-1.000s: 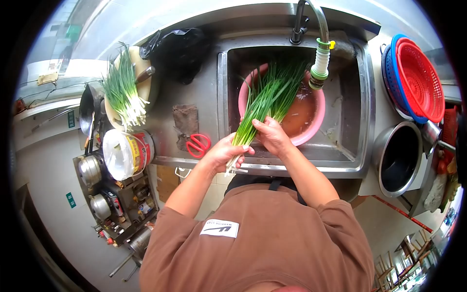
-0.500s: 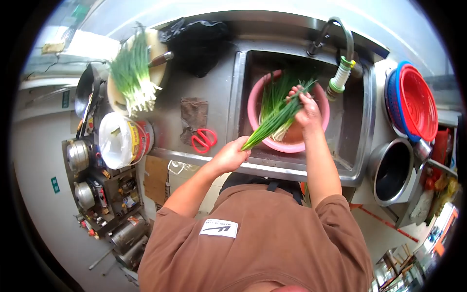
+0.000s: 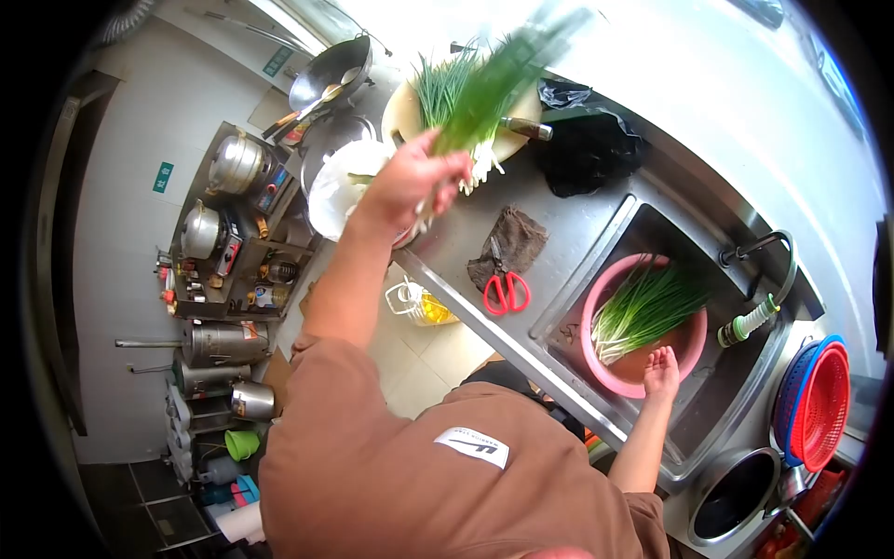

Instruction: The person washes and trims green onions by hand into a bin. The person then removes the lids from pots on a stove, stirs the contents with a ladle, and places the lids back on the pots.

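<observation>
My left hand (image 3: pixel 417 182) is closed round the white ends of a bunch of green onions (image 3: pixel 498 88), whose leafy tops are blurred. It is raised near the round cutting board (image 3: pixel 399 112), where more green onions (image 3: pixel 440 88) lie beside a knife (image 3: pixel 528 128). My right hand (image 3: pixel 662 373) is palm up with nothing in it, fingers extended and slightly curled, at the near rim of the pink basin (image 3: pixel 594 354). Another heap of green onions (image 3: pixel 647 312) sits in brownish water inside that basin.
The basin stands in a steel sink (image 3: pixel 684 438) below a faucet (image 3: pixel 750 321). Red-handled scissors (image 3: pixel 506 293) and a brown cloth (image 3: pixel 517 238) lie on the counter, with a black plastic bag (image 3: pixel 591 154) behind. A white bucket (image 3: pixel 340 191) is at left; colanders (image 3: pixel 819 405) are at right.
My left hand has carried its bunch from over the basin left to the cutting board. My right hand has let go of the leafy tops and stayed by the basin. The view has turned left.
</observation>
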Demonstrator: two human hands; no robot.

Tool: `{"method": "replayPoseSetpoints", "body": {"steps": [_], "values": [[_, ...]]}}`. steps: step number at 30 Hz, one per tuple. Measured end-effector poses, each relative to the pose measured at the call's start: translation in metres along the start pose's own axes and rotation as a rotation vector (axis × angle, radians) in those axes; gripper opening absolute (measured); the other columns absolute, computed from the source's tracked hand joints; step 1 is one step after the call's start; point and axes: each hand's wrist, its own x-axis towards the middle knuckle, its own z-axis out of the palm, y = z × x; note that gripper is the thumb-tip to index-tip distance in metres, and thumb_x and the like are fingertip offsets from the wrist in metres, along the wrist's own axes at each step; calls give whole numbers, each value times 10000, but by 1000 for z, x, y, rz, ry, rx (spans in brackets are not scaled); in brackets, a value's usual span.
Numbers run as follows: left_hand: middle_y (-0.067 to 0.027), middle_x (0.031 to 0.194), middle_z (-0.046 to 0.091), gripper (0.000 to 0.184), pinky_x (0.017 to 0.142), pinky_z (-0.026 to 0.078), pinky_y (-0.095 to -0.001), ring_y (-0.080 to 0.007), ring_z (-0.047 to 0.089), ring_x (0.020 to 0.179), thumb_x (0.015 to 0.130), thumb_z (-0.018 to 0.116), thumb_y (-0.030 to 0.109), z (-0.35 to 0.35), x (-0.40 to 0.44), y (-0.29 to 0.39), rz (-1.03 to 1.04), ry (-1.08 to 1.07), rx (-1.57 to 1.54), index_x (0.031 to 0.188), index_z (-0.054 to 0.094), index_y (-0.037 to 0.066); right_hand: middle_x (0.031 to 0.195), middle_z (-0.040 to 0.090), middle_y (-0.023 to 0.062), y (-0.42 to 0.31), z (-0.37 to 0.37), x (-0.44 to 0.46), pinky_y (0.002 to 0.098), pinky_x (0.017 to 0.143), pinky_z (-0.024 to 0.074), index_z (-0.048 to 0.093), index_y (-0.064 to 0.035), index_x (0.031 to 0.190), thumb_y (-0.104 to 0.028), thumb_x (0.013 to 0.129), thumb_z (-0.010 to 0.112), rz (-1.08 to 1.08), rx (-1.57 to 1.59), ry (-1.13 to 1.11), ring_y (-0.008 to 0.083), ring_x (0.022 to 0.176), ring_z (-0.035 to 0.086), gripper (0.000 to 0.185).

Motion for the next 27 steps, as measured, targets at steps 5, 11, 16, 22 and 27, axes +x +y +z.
{"method": "replayPoseSetpoints", "body": {"steps": [5,11,16,22,27], "values": [[-64,731,541,155,425,455,-265,-116,542,559,864,559,94,-46,87,-15,63,165,-2,990,503,23,839,619,19,7,7,-16,289,685,503,598,-66,999,-169,886,547,5,-83,27,150,745,588,161],[-150,903,644,321,693,514,-332,-196,626,753,767,611,131,-100,147,-79,216,568,1175,1050,599,-20,862,614,26,-1,7,-35,296,694,499,590,-67,1027,-183,902,524,-60,-189,42,153,764,581,183],[-143,906,673,262,764,494,-318,-223,647,821,770,585,152,-108,129,-77,148,554,784,967,654,-7,876,606,46,-9,-5,-24,324,676,505,561,-68,1053,-164,904,521,-61,-174,70,181,761,579,181],[-94,972,597,205,825,452,-338,-242,565,893,737,663,231,-57,113,-78,530,438,1150,904,688,116,876,603,46,-1,10,-12,307,673,499,566,-50,1046,-157,908,518,-60,-289,42,168,767,572,180],[-72,1046,565,150,912,401,-344,-275,488,1031,685,604,133,-75,130,-95,486,479,1348,790,707,158,874,599,43,4,32,-12,302,667,497,569,-63,1030,-148,902,527,-41,-276,19,168,768,569,159]]}}
